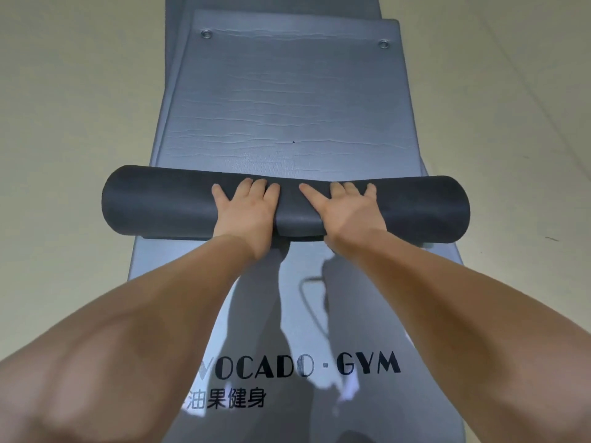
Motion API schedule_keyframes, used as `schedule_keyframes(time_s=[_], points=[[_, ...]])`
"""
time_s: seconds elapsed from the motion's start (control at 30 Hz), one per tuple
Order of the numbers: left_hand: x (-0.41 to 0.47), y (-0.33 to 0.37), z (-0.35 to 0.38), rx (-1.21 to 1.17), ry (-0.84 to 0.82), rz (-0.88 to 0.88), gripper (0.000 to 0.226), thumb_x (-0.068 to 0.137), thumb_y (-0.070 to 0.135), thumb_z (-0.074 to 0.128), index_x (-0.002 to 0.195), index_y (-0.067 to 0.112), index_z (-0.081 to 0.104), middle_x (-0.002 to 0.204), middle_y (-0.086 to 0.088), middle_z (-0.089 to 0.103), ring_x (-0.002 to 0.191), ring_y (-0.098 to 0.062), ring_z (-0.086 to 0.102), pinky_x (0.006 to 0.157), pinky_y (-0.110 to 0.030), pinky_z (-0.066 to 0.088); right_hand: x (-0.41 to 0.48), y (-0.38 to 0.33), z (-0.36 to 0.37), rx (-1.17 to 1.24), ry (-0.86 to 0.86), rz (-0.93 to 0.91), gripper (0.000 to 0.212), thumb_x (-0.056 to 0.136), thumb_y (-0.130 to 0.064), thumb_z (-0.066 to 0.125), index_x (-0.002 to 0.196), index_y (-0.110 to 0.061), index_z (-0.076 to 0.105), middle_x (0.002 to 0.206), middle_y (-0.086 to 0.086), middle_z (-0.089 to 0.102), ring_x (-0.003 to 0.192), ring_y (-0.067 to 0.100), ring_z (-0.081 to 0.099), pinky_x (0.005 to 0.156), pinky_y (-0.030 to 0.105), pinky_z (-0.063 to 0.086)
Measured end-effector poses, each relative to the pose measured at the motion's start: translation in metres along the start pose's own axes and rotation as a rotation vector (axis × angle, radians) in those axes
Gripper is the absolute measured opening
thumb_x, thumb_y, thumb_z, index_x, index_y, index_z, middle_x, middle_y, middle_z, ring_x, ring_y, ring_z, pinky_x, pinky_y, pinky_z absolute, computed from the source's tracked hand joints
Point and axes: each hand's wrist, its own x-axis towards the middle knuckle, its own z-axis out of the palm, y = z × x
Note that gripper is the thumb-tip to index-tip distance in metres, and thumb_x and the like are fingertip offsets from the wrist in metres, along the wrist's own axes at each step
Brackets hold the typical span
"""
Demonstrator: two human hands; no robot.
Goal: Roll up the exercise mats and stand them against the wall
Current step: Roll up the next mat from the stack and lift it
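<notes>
A grey exercise mat (287, 100) lies flat ahead of me, with two metal eyelets near its far end. Its near part is wound into a dark roll (153, 206) that lies crosswise. My left hand (246, 209) and my right hand (342, 209) press on top of the roll side by side near its middle, fingers straight and spread. Under it lies another grey mat (351, 314) with "GYM" lettering printed close to me. A third mat's edge (172, 59) shows beneath, at the far left.
Pale beige floor (64, 123) stretches on both sides of the mats. A small dark speck (551, 238) lies on the floor at the right. No wall is in view.
</notes>
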Motion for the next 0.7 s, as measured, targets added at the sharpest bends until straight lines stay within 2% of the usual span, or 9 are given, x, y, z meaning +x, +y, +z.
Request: schedule_keyframes(time_s=[0.13, 0.3, 0.4, 0.53, 0.63, 0.7], points=[[-0.031, 0.008, 0.000, 0.015, -0.023, 0.013, 0.077, 0.077, 0.013, 0.067, 0.145, 0.020, 0.031, 0.136, -0.005, 0.042, 0.127, -0.029, 0.038, 0.109, -0.075, 0.023, -0.031, -0.010, 0.011, -0.001, -0.015, -0.022, 0.109, 0.090, -0.022, 0.072, 0.162, -0.046, -0.006, 0.159, 0.017, 0.038, 0.148, 0.038, 0.031, 0.119, 0.067, 0.019], [-0.089, 0.021, 0.008, 0.046, -0.098, -0.002, 0.079, 0.080, 0.012, 0.066, 0.148, 0.021, 0.028, 0.138, -0.004, 0.041, 0.129, -0.029, 0.038, 0.112, -0.073, 0.021, -0.091, -0.029, 0.015, 0.039, -0.090, -0.050, 0.111, 0.090, -0.010, 0.071, 0.163, -0.043, -0.005, 0.151, 0.016, 0.043, 0.144, 0.039, 0.035, 0.120, 0.067, 0.020], [-0.120, 0.030, 0.007, 0.058, -0.174, 0.006, 0.075, 0.083, 0.011, 0.063, 0.148, 0.023, 0.028, 0.138, -0.004, 0.041, 0.129, -0.028, 0.038, 0.113, -0.071, 0.022, -0.121, -0.037, 0.017, 0.051, -0.150, -0.072, 0.105, 0.093, -0.007, 0.066, 0.163, -0.043, -0.004, 0.147, 0.015, 0.046, 0.140, 0.038, 0.039, 0.120, 0.068, 0.021], [-0.140, 0.034, -0.004, 0.070, -0.297, 0.073, 0.067, 0.080, 0.013, 0.066, 0.139, 0.022, 0.035, 0.130, -0.004, 0.046, 0.121, -0.028, 0.043, 0.107, -0.057, 0.034, -0.148, -0.035, 0.017, 0.090, -0.179, -0.132, 0.094, 0.095, -0.018, 0.066, 0.162, -0.044, 0.006, 0.132, 0.010, 0.055, 0.125, 0.034, 0.050, 0.116, 0.065, 0.028], [-0.146, 0.030, -0.014, 0.022, -0.345, 0.119, 0.058, 0.082, 0.025, 0.070, 0.133, 0.021, 0.042, 0.116, -0.002, 0.051, 0.112, -0.026, 0.047, 0.097, -0.043, 0.042, -0.153, -0.029, 0.013, 0.145, -0.208, -0.181, 0.088, 0.091, -0.022, 0.070, 0.158, -0.045, 0.017, 0.114, 0.003, 0.055, 0.111, 0.029, 0.055, 0.112, 0.059, 0.034], [-0.140, 0.024, -0.019, -0.030, -0.356, 0.141, 0.050, 0.080, 0.031, 0.073, 0.123, 0.023, 0.049, 0.102, 0.002, 0.052, 0.098, -0.023, 0.047, 0.083, -0.037, 0.042, -0.153, -0.026, 0.011, 0.180, -0.182, -0.190, 0.091, 0.087, -0.026, 0.074, 0.157, -0.045, 0.020, 0.119, 0.003, 0.055, 0.117, 0.029, 0.053, 0.116, 0.061, 0.030]])
